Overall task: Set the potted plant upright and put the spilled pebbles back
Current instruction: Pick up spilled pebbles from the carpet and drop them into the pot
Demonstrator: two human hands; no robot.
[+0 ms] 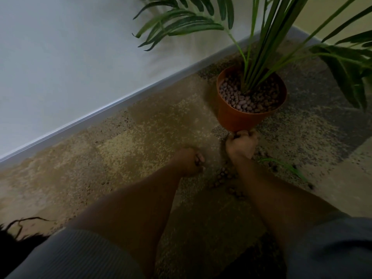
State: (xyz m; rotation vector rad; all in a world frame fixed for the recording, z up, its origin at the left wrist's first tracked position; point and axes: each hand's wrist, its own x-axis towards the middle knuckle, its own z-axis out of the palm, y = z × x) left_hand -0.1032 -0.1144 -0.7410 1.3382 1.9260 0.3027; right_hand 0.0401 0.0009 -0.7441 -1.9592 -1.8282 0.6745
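Where the speckled beige carpet [141, 137] meets the white skirting board [100, 113], the terracotta-orange plastic plant pot [237, 117] stands near the wall, tilted a little toward me, with its long green palm fronds [181, 25] fanning up and out over the floor. Its top is filled with small round brownish clay pebbles [237, 97] packed around the stems. More of the same pebbles lie spilled on the carpet [223, 176], scattered between and just beneath the person's two forearms. The right hand [241, 146] is closed in a fist against the pot's lower edge, touching its base; whether it grips the pot or pebbles I cannot tell. The left hand [191, 162] hangs just beside it, a short way apart, fingers curled in around what look like a few pebbles. A loose green leaf [285, 168] lies on the carpet to the right of the arms.
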